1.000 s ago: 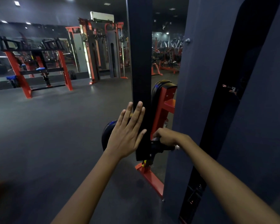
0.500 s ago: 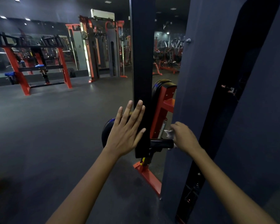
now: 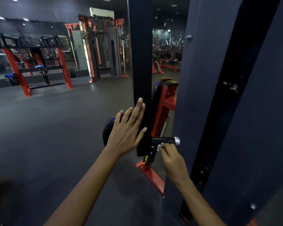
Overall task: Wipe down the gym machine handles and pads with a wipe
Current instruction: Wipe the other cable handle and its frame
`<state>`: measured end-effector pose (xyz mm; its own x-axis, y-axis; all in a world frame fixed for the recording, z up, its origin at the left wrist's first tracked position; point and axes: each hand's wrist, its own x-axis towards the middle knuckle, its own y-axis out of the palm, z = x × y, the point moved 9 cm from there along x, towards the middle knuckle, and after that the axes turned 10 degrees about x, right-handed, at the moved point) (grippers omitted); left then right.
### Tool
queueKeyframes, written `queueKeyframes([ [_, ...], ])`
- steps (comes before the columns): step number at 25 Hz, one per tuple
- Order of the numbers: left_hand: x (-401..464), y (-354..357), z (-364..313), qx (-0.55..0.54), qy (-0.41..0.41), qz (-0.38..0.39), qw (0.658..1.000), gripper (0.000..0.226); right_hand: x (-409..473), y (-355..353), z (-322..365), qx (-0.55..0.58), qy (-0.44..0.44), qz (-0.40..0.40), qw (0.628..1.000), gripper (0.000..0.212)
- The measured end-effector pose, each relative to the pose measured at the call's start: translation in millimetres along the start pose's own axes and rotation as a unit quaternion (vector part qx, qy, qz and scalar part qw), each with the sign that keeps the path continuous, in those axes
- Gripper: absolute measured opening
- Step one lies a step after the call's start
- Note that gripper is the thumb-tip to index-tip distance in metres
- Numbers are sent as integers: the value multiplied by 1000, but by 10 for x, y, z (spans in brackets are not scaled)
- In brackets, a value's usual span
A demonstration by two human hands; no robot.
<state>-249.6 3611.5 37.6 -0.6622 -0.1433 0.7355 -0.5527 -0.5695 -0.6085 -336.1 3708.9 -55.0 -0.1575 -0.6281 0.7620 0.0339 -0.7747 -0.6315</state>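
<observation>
The handle (image 3: pixel 165 140) is a short black bar with a shiny metal end cap, sticking out sideways from the foot of the black upright (image 3: pixel 141 62), low beside the red frame (image 3: pixel 164 111) and its dark pad (image 3: pixel 158 90). The right hand (image 3: pixel 171 158) pinches a small white wipe (image 3: pixel 159 146) in curled fingers just under the handle. The left hand (image 3: pixel 127 129) lies flat, fingers straight, against the upright. Half a second ago the right hand was above the handle's end; it is now below, and the metal cap shows.
</observation>
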Motion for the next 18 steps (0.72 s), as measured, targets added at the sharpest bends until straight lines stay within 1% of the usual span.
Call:
queueKeyframes([
  [2,3,-7,1,-1,-4,-2,1000,77,-30,-149,-199,-15,25,-14,999,20],
  [4,5,-3,-5,-3,-7,-4,1000,77,-60,-251,-434,-25,76,-27,996,20],
  [6,5,3,-20,-6,-7,-3,1000,77,-101,-337,-604,-7,128,-54,990,21],
  [8,10,8,-20,-6,-8,-2,1000,77,-77,-401,-526,37,137,-91,986,22],
  [10,13,8,-14,-5,-10,-2,1000,77,32,-371,-218,68,82,-108,988,17],
  [11,12,8,-11,-3,-10,-2,1000,77,86,-280,-49,74,44,-94,992,18],
  [13,7,7,-15,0,-8,-1,1000,77,138,-29,201,65,-15,-30,997,26],
  [15,8,11,-11,3,-6,1,1000,77,143,92,226,57,-42,7,997,39],
  [18,9,21,3,0,-7,6,1000,76,102,9,151,26,-85,12,996,37],
])
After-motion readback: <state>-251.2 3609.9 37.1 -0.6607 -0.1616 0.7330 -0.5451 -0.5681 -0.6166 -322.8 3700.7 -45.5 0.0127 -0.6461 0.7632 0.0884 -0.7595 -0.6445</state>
